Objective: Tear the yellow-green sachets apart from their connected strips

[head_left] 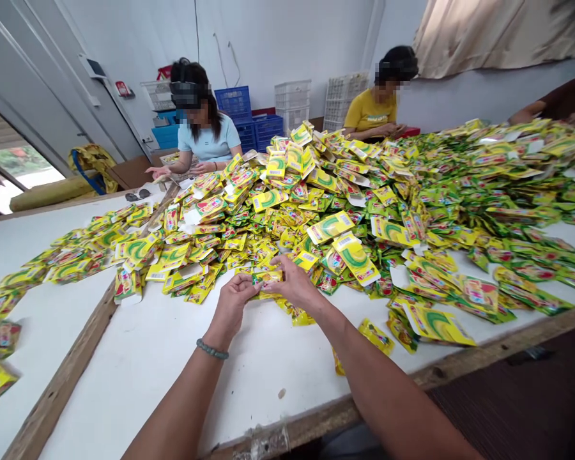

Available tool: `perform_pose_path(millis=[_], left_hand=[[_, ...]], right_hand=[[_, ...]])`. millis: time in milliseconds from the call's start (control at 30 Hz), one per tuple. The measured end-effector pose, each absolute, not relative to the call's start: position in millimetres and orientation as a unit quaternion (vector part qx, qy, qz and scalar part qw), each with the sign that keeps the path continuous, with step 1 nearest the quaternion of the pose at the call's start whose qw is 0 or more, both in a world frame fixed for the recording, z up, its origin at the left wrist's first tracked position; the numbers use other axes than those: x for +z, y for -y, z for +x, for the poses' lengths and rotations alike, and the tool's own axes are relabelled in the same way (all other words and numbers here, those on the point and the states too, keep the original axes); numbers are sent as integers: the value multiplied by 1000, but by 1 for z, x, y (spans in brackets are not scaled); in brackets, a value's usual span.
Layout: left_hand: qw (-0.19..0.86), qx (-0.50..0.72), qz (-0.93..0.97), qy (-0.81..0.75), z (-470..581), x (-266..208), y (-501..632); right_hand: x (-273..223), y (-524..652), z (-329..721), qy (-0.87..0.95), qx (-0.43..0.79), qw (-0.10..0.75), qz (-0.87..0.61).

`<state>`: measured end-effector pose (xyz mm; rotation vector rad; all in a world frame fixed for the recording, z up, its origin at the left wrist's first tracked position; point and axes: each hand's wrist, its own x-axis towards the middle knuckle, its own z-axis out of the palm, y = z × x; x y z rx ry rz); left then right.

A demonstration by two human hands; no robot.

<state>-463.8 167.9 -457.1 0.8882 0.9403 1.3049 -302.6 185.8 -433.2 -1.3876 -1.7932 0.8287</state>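
Note:
Between my two hands, just above the white tabletop (pixel 172 358), is a small yellow and green packet (pixel 267 277). My left hand (pixel 237 297) pinches its left end between thumb and fingers. On its right end, my right hand (pixel 294 281) closes with the thumb below and the fingers above. Directly beyond my hands rises a big heap of yellow printed cartons (pixel 357 259) mixed with shiny green and yellow sachets (pixel 460 185). A few loose sachets (pixel 376 337) lie beside my right forearm. What is printed on the held packet is too small to read.
A wooden strip (pixel 71 364) crosses the table on my left, with more packets (pixel 76 259) beyond it. Across the table sit a person in light blue (pixel 213 137) and another in yellow (pixel 371 115). Blue crates (pixel 234 102) and white crates (pixel 292 96) stand behind them.

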Motion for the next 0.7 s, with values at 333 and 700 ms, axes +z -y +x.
perform_pose_path(millis=[333, 700], left_hand=[[515, 571, 457, -447, -434, -437, -198], [250, 318, 742, -535, -394, -446, -217]], right_hand=[[-414, -195, -285, 577, 288, 518, -562], [-409, -205, -262, 500, 183, 627, -568]])
